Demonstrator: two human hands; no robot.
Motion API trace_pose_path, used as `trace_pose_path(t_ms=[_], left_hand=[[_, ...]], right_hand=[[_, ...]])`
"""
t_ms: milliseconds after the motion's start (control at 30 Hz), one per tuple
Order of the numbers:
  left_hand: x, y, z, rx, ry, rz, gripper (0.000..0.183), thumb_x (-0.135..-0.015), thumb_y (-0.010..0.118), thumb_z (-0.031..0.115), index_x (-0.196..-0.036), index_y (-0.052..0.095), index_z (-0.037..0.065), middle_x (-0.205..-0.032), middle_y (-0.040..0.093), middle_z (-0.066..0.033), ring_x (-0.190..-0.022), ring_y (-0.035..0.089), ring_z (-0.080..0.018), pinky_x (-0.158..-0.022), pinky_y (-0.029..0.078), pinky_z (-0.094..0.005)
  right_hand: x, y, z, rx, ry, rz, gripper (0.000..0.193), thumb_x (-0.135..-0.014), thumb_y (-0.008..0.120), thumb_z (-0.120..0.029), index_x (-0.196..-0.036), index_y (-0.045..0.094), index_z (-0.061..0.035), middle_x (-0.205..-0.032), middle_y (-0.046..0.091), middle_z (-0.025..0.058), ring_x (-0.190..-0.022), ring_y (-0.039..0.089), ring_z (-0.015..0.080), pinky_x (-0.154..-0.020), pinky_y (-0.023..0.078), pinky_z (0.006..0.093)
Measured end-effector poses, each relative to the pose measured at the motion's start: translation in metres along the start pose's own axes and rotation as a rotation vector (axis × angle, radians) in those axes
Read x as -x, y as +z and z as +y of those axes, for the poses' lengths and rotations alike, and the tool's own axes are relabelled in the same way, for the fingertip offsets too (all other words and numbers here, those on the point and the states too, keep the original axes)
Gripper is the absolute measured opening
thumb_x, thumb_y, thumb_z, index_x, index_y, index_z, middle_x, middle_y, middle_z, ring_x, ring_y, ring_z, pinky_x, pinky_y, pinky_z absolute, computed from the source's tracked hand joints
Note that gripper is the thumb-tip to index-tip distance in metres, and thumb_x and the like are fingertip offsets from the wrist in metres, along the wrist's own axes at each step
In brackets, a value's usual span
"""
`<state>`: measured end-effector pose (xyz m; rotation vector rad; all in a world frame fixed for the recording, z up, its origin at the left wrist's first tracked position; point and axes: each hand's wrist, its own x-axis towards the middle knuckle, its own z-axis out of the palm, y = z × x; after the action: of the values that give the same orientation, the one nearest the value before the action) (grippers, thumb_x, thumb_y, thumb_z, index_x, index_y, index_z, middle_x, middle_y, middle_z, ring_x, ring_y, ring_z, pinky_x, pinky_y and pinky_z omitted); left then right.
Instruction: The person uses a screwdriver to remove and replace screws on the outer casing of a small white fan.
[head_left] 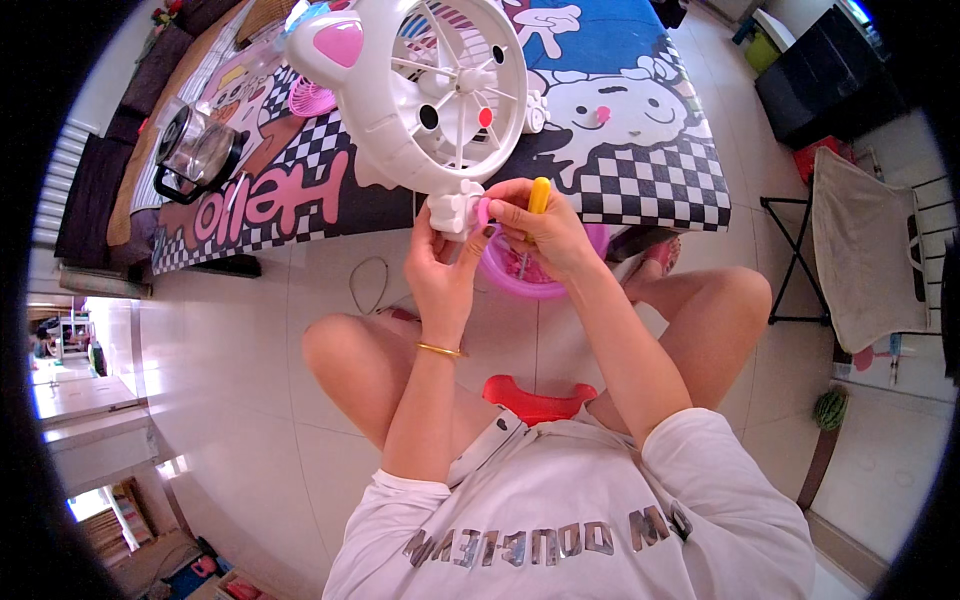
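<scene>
A white plastic fan housing with a round spoked opening and a pink-lined ear lies on the table, its near end at the table edge. My left hand is closed around a white knobbly foot-shaped part at that end. My right hand pinches a small pink piece against the white part. Tucked in the same hand is a yellow-handled screwdriver, its shaft pointing down. Below my hands sits a pink-purple basin with small pieces inside, partly hidden by my right arm.
A printed cloth covers the table. A glass pot with a black handle and a pink fan grille stand at the left. A red stool shows between my legs. A folding chair stands at the right.
</scene>
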<state>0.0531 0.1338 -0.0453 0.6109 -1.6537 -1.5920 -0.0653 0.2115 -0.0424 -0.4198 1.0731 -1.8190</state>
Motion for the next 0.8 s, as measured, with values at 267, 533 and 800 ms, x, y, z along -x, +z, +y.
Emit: trace_pose_path(t_ms=[267, 533, 800], left_hand=[[0.001, -0.002, -0.005, -0.02, 0.013, 0.016, 0.057, -0.075, 0.071, 0.017, -0.12, 0.043, -0.004, -0.109, 0.056, -0.0116, -0.098, 0.055, -0.0159, -0.085, 0.044, -0.0267], [0.001, 0.0, 0.0, -0.013, 0.014, 0.008, 0.056, -0.076, 0.07, 0.017, -0.12, 0.043, -0.003, -0.109, 0.056, -0.0116, -0.098, 0.055, -0.0158, -0.085, 0.044, -0.0266], [0.0, -0.001, -0.003, -0.017, 0.034, 0.007, 0.052, -0.077, 0.069, 0.015, -0.119, 0.044, -0.002, -0.108, 0.056, -0.0107, -0.098, 0.056, -0.0156, -0.084, 0.044, -0.0263]], right_hand=[[-0.003, 0.001, 0.003, 0.005, -0.027, -0.007, 0.013, -0.079, 0.065, -0.011, -0.089, 0.06, -0.0037, -0.073, 0.058, -0.0015, -0.054, 0.043, 0.0026, -0.044, 0.03, 0.0166], [-0.004, 0.002, 0.003, 0.032, -0.026, 0.002, 0.013, -0.079, 0.065, -0.01, -0.085, 0.055, -0.006, -0.073, 0.056, -0.0017, -0.052, 0.042, 0.0017, -0.041, 0.03, 0.015], [-0.002, 0.008, -0.007, 0.225, -0.118, 0.023, 0.013, -0.078, 0.066, -0.008, -0.086, 0.056, -0.005, -0.075, 0.057, -0.0012, -0.055, 0.044, 0.0019, -0.044, 0.033, 0.0152]])
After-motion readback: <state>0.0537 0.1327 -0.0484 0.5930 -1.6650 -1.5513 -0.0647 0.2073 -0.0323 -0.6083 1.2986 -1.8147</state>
